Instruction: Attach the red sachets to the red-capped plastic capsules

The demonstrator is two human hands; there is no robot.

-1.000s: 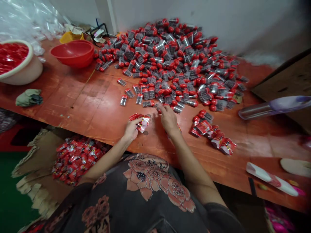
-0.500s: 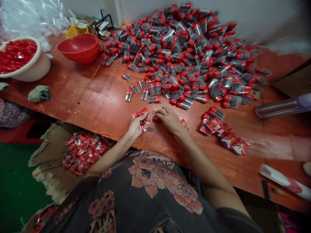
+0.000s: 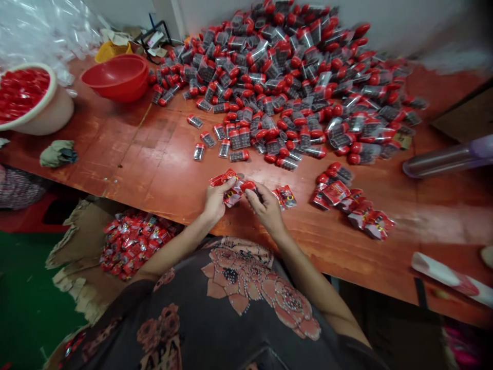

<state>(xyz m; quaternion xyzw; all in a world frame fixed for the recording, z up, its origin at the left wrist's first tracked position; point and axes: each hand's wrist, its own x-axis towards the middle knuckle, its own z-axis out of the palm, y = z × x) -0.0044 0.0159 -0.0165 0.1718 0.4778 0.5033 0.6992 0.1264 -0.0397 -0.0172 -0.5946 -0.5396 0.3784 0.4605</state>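
Observation:
My left hand [image 3: 216, 200] is closed on a red printed plastic packet [image 3: 233, 195] held just over the front of the table. Close beside it, my right hand [image 3: 266, 209] grips a small red-capped container [image 3: 248, 185] at the packet's right edge; whether its end is inside the packet I cannot tell. Another red packet [image 3: 285, 197] lies on the table just right of my right hand. Beyond my hands, a few loose red-capped clear containers [image 3: 239, 155] lie in front of the big pile.
A large heap of red-capped containers [image 3: 277, 77] covers the back. Several packets [image 3: 362, 213] lie at right, near a clear tube [image 3: 442, 159]. At left stand a red bowl [image 3: 115, 79] and a white tub [image 3: 57, 108]. Below is a cardboard box [image 3: 73, 236] with packets.
My right hand has lifted a red-capped container from the table and brought it against the packet in my left hand. The packet lying to the right has come into fuller view.

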